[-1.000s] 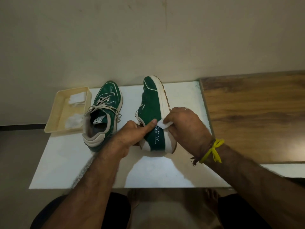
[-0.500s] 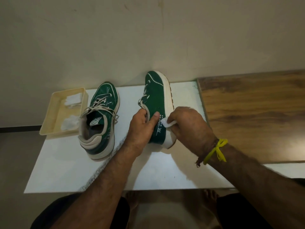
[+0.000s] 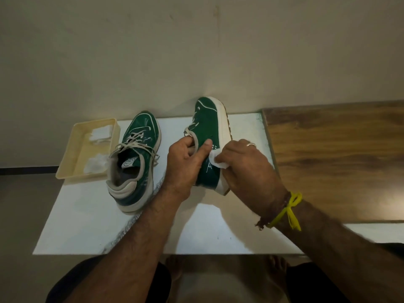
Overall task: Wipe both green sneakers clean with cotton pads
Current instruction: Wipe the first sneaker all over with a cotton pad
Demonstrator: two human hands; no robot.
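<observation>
The right green sneaker (image 3: pixel 206 125) is tilted on its side with its white sole facing right. My left hand (image 3: pixel 185 165) grips it at the collar, thumb on the green side panel. My right hand (image 3: pixel 247 169) pinches a white cotton pad (image 3: pixel 218 161) and presses it against the sneaker's side near the heel. The other green sneaker (image 3: pixel 135 158) stands upright on the white board (image 3: pixel 87 226) to the left, laces loose.
A cream plastic tray (image 3: pixel 72 158) with cotton pads (image 3: pixel 100 133) sits at the board's back left, touching the left sneaker. A wooden tabletop (image 3: pixel 338 160) adjoins the board on the right. A plain wall rises behind. My knees and bare feet show below the board's front edge.
The held sneaker has been lifted and tipped farther from me. My left thumb slid up its side, and my right hand moved the pad along the side near the heel.
</observation>
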